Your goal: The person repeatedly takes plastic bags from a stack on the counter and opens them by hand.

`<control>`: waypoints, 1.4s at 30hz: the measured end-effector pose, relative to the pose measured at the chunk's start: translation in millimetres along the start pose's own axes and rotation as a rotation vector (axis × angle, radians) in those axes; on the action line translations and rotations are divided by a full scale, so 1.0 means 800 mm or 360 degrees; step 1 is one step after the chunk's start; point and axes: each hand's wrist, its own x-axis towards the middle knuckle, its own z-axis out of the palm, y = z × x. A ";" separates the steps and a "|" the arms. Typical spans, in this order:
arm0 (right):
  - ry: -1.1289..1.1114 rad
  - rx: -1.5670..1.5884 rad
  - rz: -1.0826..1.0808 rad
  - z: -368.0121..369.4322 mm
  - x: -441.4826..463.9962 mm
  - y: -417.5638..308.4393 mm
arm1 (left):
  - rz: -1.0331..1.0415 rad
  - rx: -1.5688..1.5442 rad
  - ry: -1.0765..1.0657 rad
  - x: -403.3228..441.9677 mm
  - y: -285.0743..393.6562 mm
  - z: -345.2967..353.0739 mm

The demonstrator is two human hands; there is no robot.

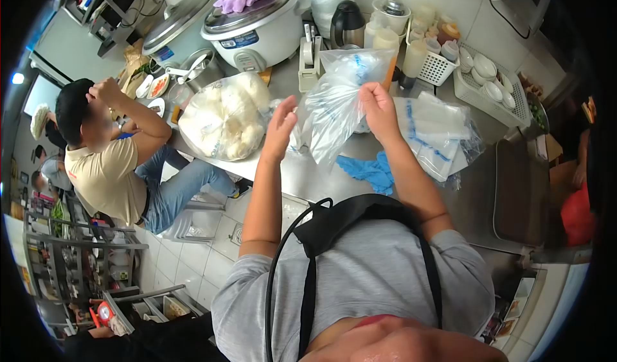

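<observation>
- Steel counter (283, 181), rice cooker (252, 41) at the back.
- Clear plastic bag (331, 105) held up over the counter, between filled bag (225, 119) and flat bags (437, 127); blue cloth (369, 169) near.
- Right hand (380, 110) pinches its gathered film; left hand (281, 129) open, fingers spread, nothing gripped.
- Film likely light, limp, slippery, easily torn; best hold: bunched folds. Contents: can't tell.

Two cookers (173, 33) (273, 39), one tape dispenser (310, 66), one jug (348, 25), one bulging bag (225, 114), one held bag (334, 105) and one crumpled blue item (371, 171) were counted.
</observation>
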 end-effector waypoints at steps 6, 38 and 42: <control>-0.0072 0.0108 -0.0036 0.018 -0.016 -0.011 | -0.0386 -0.0472 -0.0226 -0.003 -0.003 0.053; -0.0266 -0.0646 0.0443 -0.034 -0.071 0.009 | -0.0710 -0.0654 -0.0137 -0.011 -0.031 0.041; -0.0750 -0.1845 0.0421 -0.072 -0.139 0.075 | -0.0448 -0.0912 -0.0015 0.000 -0.063 -0.001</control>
